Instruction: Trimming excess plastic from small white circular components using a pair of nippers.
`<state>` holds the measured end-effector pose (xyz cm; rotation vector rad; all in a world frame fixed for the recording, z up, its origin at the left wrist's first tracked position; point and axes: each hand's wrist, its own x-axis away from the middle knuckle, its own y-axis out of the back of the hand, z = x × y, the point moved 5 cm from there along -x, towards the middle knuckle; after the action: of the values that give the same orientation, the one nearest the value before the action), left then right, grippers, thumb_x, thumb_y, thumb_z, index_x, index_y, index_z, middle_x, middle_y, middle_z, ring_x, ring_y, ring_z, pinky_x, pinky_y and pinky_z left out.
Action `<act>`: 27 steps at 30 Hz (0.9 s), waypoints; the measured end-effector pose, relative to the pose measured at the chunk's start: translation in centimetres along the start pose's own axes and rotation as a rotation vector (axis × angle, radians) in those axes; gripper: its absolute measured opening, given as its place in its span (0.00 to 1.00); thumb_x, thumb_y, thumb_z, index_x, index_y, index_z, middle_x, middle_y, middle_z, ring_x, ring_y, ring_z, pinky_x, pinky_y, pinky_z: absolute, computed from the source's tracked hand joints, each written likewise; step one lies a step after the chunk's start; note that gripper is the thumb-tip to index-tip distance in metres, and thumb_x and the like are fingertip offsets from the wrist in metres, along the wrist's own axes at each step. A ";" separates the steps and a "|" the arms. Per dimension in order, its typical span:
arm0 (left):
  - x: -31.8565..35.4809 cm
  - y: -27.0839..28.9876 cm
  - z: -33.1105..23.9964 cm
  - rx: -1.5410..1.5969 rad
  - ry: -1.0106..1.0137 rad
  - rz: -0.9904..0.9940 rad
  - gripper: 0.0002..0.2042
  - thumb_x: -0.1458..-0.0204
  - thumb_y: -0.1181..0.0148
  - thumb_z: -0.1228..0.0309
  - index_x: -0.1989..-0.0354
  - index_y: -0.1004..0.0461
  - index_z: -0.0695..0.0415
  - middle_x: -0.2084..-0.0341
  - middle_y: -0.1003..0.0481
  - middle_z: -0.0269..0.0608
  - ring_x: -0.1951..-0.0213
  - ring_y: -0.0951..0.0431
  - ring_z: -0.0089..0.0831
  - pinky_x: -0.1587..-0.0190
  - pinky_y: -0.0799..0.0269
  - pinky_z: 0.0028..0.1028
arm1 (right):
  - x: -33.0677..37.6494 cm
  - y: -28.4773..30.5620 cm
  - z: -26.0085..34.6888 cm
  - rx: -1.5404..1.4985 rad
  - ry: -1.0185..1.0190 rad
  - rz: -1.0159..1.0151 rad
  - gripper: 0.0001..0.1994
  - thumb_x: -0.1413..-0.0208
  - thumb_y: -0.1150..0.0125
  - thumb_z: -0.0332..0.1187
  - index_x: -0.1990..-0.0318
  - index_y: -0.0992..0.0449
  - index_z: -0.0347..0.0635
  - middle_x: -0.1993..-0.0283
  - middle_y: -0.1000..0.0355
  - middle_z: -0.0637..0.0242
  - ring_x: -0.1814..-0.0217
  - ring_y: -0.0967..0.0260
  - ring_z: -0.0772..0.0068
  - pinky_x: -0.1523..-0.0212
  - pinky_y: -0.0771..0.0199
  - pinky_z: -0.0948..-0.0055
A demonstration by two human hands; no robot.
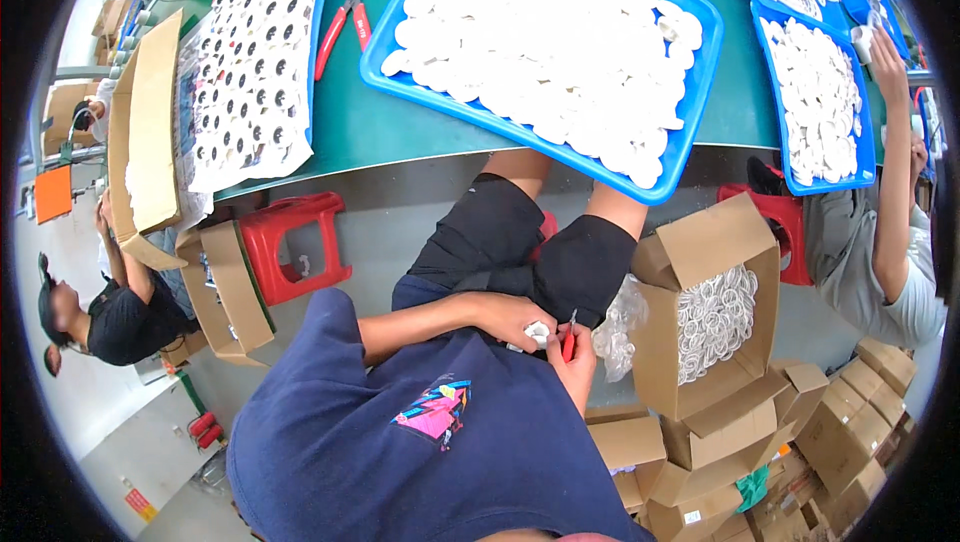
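Observation:
Both of my hands are low over my lap, close together. My left hand is closed around a small white plastic part, whose end pokes out past the fingers. Just to its right, my right hand grips a pair of red-handled cutters, jaws pointing up and away from me. The cutters' tip is near the white part; whether they touch I cannot tell. On the green table ahead, a blue tray is heaped with white round plastic parts.
Another pair of red-handled cutters lies beside a sheet of black-centred white parts. To my right stands a cardboard box of white rings, with a clear plastic bag beside it. Co-workers sit on both sides; a red stool is at left.

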<state>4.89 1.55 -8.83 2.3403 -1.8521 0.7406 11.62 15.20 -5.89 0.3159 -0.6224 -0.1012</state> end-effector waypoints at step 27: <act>0.9 -0.5 -1.1 -0.050 -0.160 0.153 0.16 0.53 0.44 0.74 0.53 0.27 0.62 0.58 0.30 0.46 0.54 0.27 0.42 0.50 0.32 0.34 | 4.5 -0.4 2.1 0.020 0.388 -0.111 0.15 0.53 0.35 0.21 0.56 0.28 0.34 0.66 0.31 0.53 0.65 0.29 0.51 0.64 0.28 0.61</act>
<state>5.12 1.30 -7.38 2.3091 -2.1078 0.5266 14.07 13.42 -1.89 0.3779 -0.2213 -0.1358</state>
